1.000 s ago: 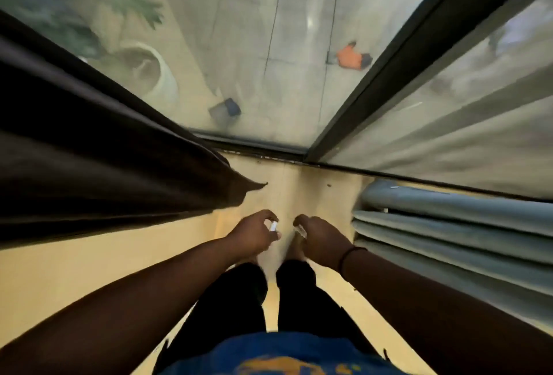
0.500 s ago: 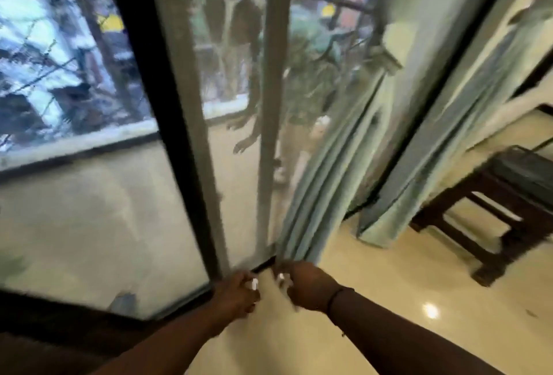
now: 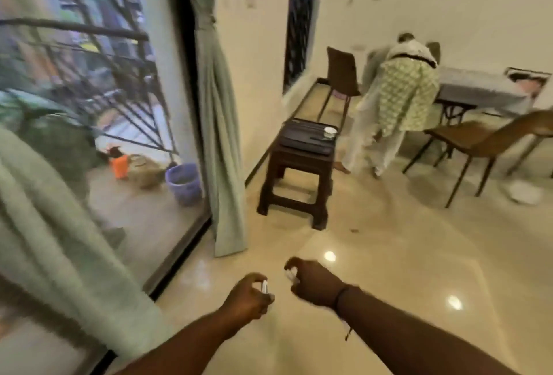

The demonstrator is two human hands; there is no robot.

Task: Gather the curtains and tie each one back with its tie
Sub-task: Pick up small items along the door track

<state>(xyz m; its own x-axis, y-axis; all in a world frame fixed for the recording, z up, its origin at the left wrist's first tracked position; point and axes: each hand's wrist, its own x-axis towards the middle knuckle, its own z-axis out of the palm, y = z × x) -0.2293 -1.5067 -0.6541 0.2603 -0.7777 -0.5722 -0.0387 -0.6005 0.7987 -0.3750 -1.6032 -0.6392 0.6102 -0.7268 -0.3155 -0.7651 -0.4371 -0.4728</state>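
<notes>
A pale green curtain [image 3: 217, 123] hangs gathered at the right end of the glass door, bound near the top by its tie [image 3: 206, 21]. Another pale green curtain [image 3: 51, 225] hangs loose and blurred at the near left. My left hand [image 3: 248, 296] and my right hand [image 3: 314, 281] are held out low over the floor, close together, apart from both curtains. Each hand is closed on a small white object; what the objects are I cannot tell.
A dark wooden stool [image 3: 299, 171] with a black case on it stands right of the tied curtain. A person in green [image 3: 395, 105] bends by a table [image 3: 478, 90] with chairs [image 3: 478, 141]. Pots [image 3: 182, 183] sit outside the glass door [image 3: 98, 105].
The view has swung up from the floor and right along the glass door into the room. Both hands keep their small white objects and stay close together.
</notes>
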